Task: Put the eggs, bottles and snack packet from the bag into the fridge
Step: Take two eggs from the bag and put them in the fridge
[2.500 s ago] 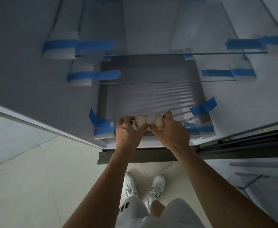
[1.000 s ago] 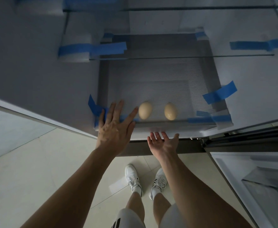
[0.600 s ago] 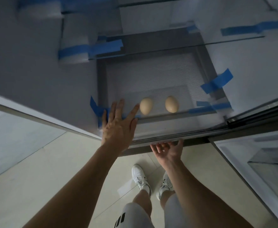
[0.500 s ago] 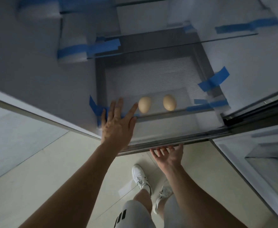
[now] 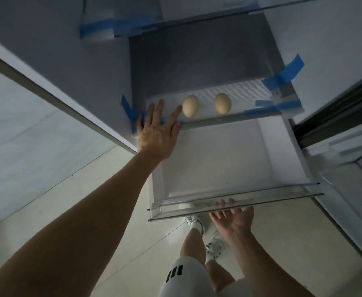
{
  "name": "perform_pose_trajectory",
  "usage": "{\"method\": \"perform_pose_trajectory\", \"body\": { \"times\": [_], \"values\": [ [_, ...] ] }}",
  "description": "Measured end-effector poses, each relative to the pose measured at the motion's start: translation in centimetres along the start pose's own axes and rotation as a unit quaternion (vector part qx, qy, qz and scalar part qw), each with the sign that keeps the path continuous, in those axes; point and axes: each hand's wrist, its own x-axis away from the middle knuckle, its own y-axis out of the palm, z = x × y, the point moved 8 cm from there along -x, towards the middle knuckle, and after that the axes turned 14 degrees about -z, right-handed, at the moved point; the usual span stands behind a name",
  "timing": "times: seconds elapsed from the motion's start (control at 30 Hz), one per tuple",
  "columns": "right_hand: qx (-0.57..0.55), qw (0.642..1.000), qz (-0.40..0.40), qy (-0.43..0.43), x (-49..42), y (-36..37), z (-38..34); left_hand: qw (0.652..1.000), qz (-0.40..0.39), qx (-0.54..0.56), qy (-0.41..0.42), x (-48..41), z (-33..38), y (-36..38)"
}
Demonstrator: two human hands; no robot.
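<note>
On the ribbed fridge shelf (image 5: 250, 93), near its front edge, two pale eggs lie side by side and apart: the left egg (image 5: 190, 106) and the right egg (image 5: 223, 103), both with their long axis running front to back. The left hand (image 5: 156, 133) lies palm down over the shelf's front edge at the left corner, its grip wide with fingers straight and spread, holding nothing. Its forefinger tip sits just beside the left egg; whether it touches the shell cannot be told.

Below the shelf a white drawer (image 5: 218, 159) stands well out toward the person, and nothing shows on its pale floor. The right hand (image 5: 235, 221) is palm up under the drawer's clear front lip, grip loose and wide, with fingers almost straight. Their tips reach the lip and show through the clear plastic.

Strips of blue tape (image 5: 283, 76) cross the right end of the shelf, and more tape marks its left corner. Farther up, a white foam block (image 5: 96, 33) wrapped in blue tape sits against the left wall, beside the edge of an upper glass shelf (image 5: 197, 20).

Nearer the camera are the person's white shorts (image 5: 182, 279) and white shoes (image 5: 195, 224) on a pale tiled floor (image 5: 90, 200). At the right edge stands part of the fridge door (image 5: 347, 168)
</note>
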Motion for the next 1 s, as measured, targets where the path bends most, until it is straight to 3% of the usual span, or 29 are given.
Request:
{"method": "perform_pose_trajectory", "body": {
  "times": [0.53,0.77,1.0],
  "values": [
    [0.018,1.000,-0.003,-0.003,2.3,-2.6,-0.9,1.000,0.007,0.003,0.008,-0.7,-0.5,0.4],
    [0.045,0.999,-0.001,-0.022,10.8,-2.4,-4.7,1.000,0.011,0.022,0.019,-0.5,-0.5,0.1],
    [0.170,0.978,-0.116,-0.035,18.1,4.9,-7.0,0.995,-0.008,0.096,0.017,0.1,-0.4,-0.5]
  ]
}}
